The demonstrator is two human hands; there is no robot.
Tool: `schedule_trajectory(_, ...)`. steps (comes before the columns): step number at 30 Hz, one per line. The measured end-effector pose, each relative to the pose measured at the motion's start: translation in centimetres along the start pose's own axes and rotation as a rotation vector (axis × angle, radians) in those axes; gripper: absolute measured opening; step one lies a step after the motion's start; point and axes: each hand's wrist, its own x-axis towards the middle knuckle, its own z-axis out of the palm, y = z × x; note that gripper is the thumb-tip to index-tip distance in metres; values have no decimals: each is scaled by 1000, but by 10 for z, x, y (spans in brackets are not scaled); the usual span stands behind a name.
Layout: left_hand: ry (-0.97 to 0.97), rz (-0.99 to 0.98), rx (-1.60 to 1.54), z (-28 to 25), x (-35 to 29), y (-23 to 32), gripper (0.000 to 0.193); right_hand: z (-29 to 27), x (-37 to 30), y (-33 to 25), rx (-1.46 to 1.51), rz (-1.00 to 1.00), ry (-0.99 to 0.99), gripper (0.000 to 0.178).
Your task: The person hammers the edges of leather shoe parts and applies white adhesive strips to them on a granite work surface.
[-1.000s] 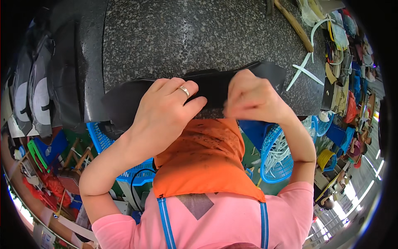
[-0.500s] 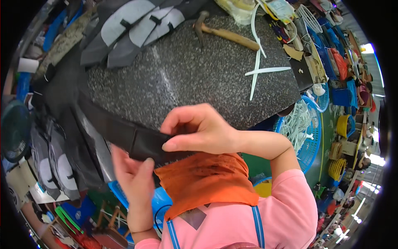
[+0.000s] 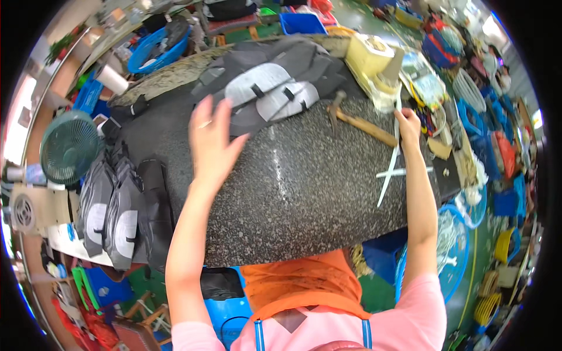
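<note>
My left hand reaches forward with its fingers spread and nothing in it. It is over the near left side of a pile of dark grey fabric pieces with pale grey oval patches. At the far right of the dark speckled stone tabletop, my right hand has its fingers closed at the upper part of a thin white strip. A second white strip crosses that one low down. Between my hands lies a hammer with a wooden handle.
A cream-yellow tub stands at the back right. Left of the stone are more dark pieces with grey patches, a black piece and a green fan. A blue basket of white strips sits at lower right.
Both hands have let go of the black piece that was at the table's near left edge. The left hand moved forward to the pile; the right hand moved to the white strip.
</note>
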Motion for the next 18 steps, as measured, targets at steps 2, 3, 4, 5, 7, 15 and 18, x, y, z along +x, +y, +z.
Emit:
schedule_trajectory(2, 109, 133, 119, 46, 41, 4, 73, -19, -4, 0, 497, 122, -56, 14)
schedule_trajectory(3, 147, 160, 239, 62, 58, 2, 70, -32, -12, -1, 746, 162, -108, 12)
schedule_trajectory(4, 60, 85, 153, 64, 67, -3, 67, -41, -32, -25, 890, 259, -114, 16)
schedule_trajectory(5, -28, 31, 45, 64, 74, -3, 65, -56, -41, -25, 933, 263, -138, 19)
schedule_trajectory(7, -49, -4, -69, 35, 73, 13, 61, -88, -72, -51, 847, 306, -219, 17)
schedule_trajectory(15, -558, 214, -219, -61, -147, 117, 63, -87, -179, -142, 234, 138, -502, 18)
schedule_trajectory(18, -548, -135, -585, -70, -154, 118, 73, -56, -229, -174, 7, -275, -842, 13)
